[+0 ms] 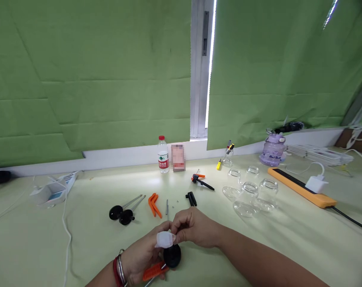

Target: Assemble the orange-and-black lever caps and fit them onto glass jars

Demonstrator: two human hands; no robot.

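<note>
My left hand (141,253) is closed around a part with a round black cap (172,256), an orange lever (153,272) and a metal rod. A whitish translucent plastic piece (165,239) lies over the left thumb area; whether it is worn or held I cannot tell. My right hand (195,228) pinches close by, fingertips at the edge of that white piece, and what is between them is hidden. Beyond the hands lie orange levers (154,205), long thin screws (167,207), tiny bits of hardware (177,201) and black plastic parts (191,198).
To the left are two black caps with metal rods (126,217). An orange-and-black assembly (202,181) lies farther back. Several glass jars (249,199) stand right, near an orange power strip (300,187). A water bottle (163,155) and purple jug (272,150) line the back; a white cable (67,235) runs left.
</note>
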